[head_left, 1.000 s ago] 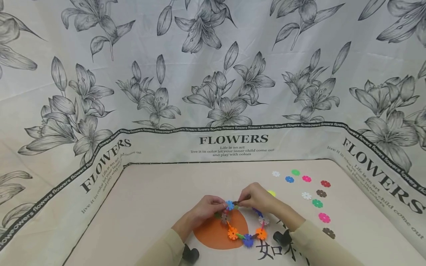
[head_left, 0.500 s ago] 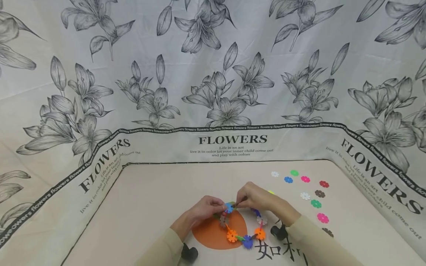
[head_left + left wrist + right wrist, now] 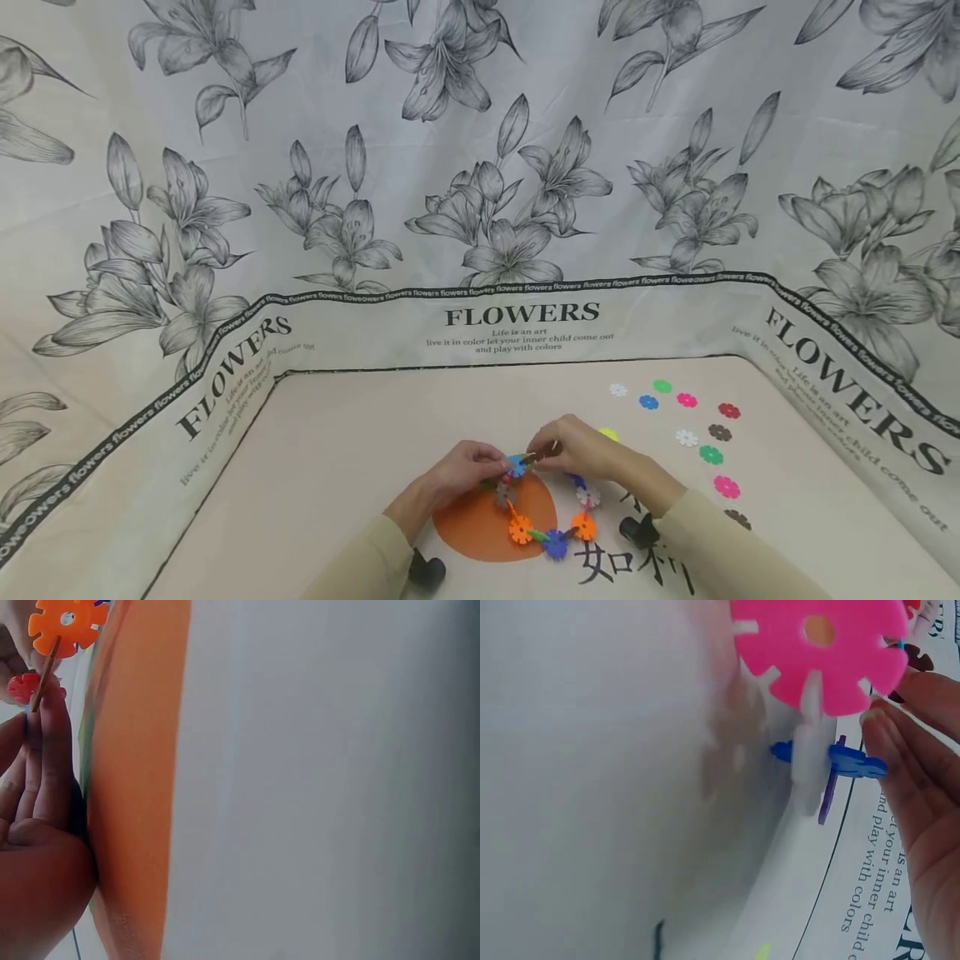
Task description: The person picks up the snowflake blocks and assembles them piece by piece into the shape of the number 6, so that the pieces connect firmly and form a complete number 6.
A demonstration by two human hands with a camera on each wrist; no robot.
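Note:
A ring-like chain of slotted flower-shaped plastic discs hangs between both hands; an orange disc [image 3: 521, 529] and a dark blue disc [image 3: 555, 544] form its near side. My left hand [image 3: 463, 468] pinches a light blue disc [image 3: 517, 466] at the chain's far left. Just right of it, my right hand [image 3: 581, 447] pinches a brown disc [image 3: 550, 451]; fingers partly cover it. In the left wrist view, an orange disc [image 3: 45, 621] and a red disc [image 3: 22, 688] show by the left fingertips. A pink disc [image 3: 780, 637] of the chain fills the right wrist view's top.
Several loose discs lie at the right, among them a white one [image 3: 618, 390], a red one [image 3: 729, 411] and a pink one [image 3: 727, 487]. A yellow disc [image 3: 609, 434] lies behind the right hand. Printed floral cloth [image 3: 525, 333] stands behind the table.
My right hand has shifted slightly left toward the light blue disc, and the brown disc in its fingers shows more now. The left hand stays nearly in place, still holding the chain.

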